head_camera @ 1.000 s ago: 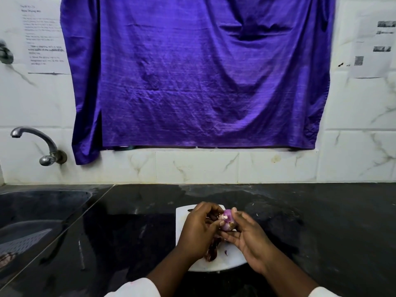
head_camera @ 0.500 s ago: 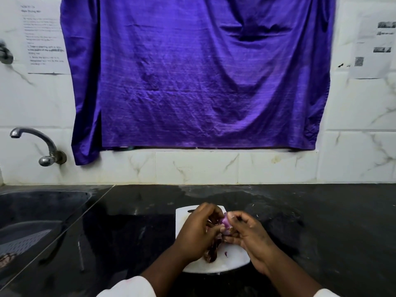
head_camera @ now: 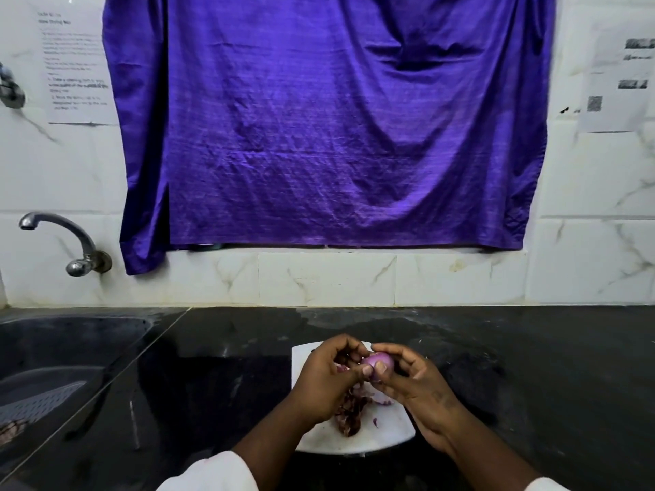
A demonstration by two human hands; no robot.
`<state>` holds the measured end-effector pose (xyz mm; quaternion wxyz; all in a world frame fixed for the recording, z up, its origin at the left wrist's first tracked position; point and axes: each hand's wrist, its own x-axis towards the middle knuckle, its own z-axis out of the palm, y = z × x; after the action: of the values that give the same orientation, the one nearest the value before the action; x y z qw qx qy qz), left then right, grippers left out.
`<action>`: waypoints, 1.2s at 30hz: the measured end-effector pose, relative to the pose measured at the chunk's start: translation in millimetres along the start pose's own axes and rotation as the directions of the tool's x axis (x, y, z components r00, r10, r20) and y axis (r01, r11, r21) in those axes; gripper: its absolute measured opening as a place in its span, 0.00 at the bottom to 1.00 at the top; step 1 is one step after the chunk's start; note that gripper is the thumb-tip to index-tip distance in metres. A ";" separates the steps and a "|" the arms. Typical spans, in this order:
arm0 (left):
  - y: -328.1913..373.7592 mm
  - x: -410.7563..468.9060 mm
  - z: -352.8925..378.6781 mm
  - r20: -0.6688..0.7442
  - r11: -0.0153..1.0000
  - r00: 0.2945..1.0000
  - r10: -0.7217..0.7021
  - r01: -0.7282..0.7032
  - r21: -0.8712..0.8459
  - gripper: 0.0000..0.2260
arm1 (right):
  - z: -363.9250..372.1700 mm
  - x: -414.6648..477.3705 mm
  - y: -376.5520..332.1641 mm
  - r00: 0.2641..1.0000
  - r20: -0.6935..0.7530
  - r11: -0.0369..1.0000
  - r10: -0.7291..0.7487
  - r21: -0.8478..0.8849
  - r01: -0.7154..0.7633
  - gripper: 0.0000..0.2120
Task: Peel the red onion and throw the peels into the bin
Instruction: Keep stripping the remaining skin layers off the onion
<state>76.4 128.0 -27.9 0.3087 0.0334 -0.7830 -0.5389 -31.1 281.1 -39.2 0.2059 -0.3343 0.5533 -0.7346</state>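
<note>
Head view looks down on 2 hands meeting above a white cutting board (head_camera: 393,435) on the black counter (head_camera: 531,366). The right hand (head_camera: 416,388) holds the onion (head_camera: 382,361), fingers and thumb curled round its pale purple, mostly bare surface, just above the board. The left hand (head_camera: 324,380) pinches at the onion's left side with curled fingers. A heap of dark red peels (head_camera: 351,412) lies on the board beneath the hands. A sink (head_camera: 71,334) sits well to the left.
</note>
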 end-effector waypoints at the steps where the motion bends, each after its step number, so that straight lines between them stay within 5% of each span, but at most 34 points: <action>1: -0.9 0.0 -0.1 0.003 1.000 1.000 0.008 -0.008 0.007 0.08 | -0.5 -0.4 0.8 1.000 0.003 1.000 -0.002 -0.005 0.002 0.16; 17: 4.7 5.4 -17.0 0.369 0.936 0.930 -0.002 -0.128 0.329 0.06 | -4.6 -8.0 -0.5 0.996 0.089 0.999 0.028 0.021 -0.030 0.17; 25: -3.2 -4.0 -9.8 0.168 0.990 0.985 0.043 -0.065 0.128 0.16 | -10.6 -5.0 -0.9 0.998 0.050 0.998 0.024 0.049 -0.026 0.17; 29: -3.5 -4.7 -0.6 0.054 0.991 0.994 0.095 -0.100 0.091 0.11 | -9.0 -5.2 -1.0 0.999 0.049 0.999 0.019 0.041 -0.021 0.18; 36: -0.3 0.4 -4.5 0.130 0.998 0.991 0.044 -0.048 0.031 0.10 | -12.2 -6.1 -7.6 0.995 0.094 1.000 0.024 -0.005 -0.024 0.18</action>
<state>78.4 123.9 -27.0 0.2693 -0.0144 -0.8111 -0.5191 -35.2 295.7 -35.6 0.2399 -0.3623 0.5482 -0.7146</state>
